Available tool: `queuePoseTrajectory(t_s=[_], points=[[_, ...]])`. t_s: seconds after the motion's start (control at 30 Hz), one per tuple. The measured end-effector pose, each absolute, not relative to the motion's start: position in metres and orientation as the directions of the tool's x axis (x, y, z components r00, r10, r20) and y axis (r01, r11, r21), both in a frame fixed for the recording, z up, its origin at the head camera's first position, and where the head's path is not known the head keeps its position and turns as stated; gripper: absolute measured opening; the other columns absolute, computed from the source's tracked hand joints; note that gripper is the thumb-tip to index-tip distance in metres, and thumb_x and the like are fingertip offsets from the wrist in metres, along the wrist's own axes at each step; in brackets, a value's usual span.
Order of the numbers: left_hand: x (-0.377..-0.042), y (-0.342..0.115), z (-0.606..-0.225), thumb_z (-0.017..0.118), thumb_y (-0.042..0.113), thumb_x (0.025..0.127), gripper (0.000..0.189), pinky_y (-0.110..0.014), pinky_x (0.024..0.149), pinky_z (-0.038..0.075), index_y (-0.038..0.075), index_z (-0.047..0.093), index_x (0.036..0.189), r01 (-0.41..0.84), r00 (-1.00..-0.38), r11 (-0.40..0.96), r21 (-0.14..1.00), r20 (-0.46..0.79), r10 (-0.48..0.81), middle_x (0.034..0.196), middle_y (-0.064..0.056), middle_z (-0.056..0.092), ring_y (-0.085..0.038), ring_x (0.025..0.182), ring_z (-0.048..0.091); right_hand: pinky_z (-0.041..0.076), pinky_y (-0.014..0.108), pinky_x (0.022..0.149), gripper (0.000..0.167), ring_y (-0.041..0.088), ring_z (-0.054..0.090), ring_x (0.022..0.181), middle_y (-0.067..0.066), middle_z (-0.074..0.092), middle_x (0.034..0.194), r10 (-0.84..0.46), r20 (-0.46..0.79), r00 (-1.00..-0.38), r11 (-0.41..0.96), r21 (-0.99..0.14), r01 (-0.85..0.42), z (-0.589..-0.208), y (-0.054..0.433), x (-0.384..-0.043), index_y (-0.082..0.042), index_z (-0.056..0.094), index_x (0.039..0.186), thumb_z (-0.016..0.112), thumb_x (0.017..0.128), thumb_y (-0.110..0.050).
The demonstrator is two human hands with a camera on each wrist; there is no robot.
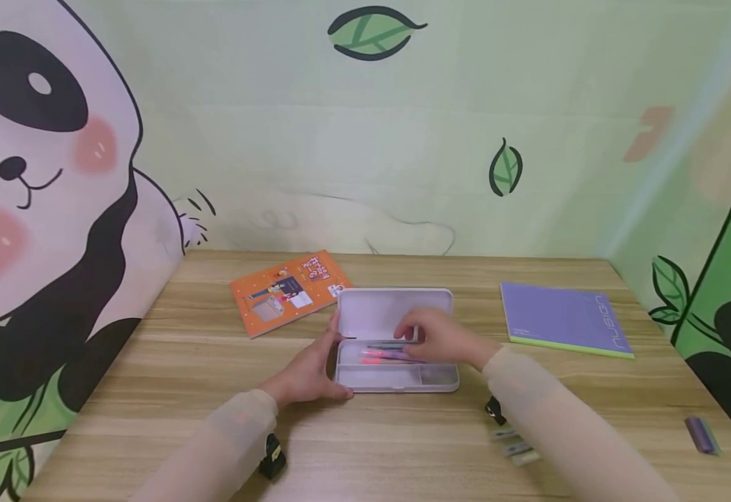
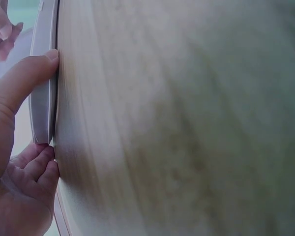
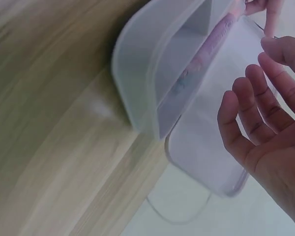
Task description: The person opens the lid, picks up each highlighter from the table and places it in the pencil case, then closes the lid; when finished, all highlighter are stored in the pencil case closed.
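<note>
A white pencil case [image 1: 378, 377] lies on the wooden table with its lid [image 1: 368, 310] raised at the back. Several pens [image 1: 382, 355], some pink and some darker, lie in its rear compartment; the front is divided into two smaller compartments. My left hand [image 1: 307, 373] grips the case's left end, thumb [image 2: 37, 73] at the front corner and fingers along the side. Over the right part of the rear compartment hovers my right hand [image 1: 443, 338]. In the right wrist view its fingers [image 3: 255, 105] are loosely bent, with nothing visible between them.
An orange booklet [image 1: 293, 293] lies behind the case to the left, a purple notebook [image 1: 562, 317] to the right. Several pale pens [image 1: 517, 446] lie near my right forearm, partly hidden. A small purple cylindrical item [image 1: 702, 436] sits near the right table edge.
</note>
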State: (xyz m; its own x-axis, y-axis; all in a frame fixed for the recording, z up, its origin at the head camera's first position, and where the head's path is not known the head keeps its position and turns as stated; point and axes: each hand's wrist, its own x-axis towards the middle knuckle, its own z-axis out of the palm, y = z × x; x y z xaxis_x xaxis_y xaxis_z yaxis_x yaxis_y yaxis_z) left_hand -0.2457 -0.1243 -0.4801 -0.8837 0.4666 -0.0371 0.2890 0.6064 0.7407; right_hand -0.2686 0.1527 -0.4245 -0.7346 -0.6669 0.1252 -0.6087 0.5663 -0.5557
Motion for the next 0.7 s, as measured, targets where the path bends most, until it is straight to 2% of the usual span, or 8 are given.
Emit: queuePoseTrajectory(t_s=[0.2,0.43,0.7], points=[[-0.245,-0.125,-0.479,0.093,0.025,0.061,0.141,-0.044,0.119,0.025,0.026,-0.012,0.155,0.289,-0.888,0.612,0.736,-0.033,0.459,0.138,-0.01,0.049,-0.023,0.133,0.042,0.055,0.037,0.072,0.019,0.025,0.058,0.084,0.011,0.065,0.091,-0.677,0.169,-0.716,0.511,-0.591,-0.623,-0.419,0.172,-0.261,-0.002,0.069,0.1,0.072,0.081,-0.003],[-0.243,-0.124,-0.478,0.093,0.024,0.061,0.14,-0.044,0.119,0.025,0.024,-0.011,0.155,0.289,-0.889,0.606,0.741,-0.027,0.457,0.136,-0.009,0.05,-0.023,0.13,0.043,0.055,0.03,0.069,0.019,0.027,0.06,0.081,0.015,0.065,0.093,-0.663,0.187,-0.725,0.514,-0.59,-0.623,-0.417,0.197,-0.249,-0.002,0.069,0.098,0.072,0.08,-0.001],[-0.243,-0.123,-0.476,0.092,0.024,0.061,0.14,-0.044,0.119,0.023,0.026,-0.012,0.155,0.28,-0.891,0.609,0.742,-0.035,0.453,0.139,-0.008,0.049,-0.023,0.134,0.041,0.052,0.024,0.065,0.018,0.015,0.057,0.08,0.007,0.066,0.095,-0.61,0.106,-0.786,0.599,-0.587,-0.544,-0.413,0.234,-0.23,-0.006,0.068,0.099,0.071,0.082,-0.003]])
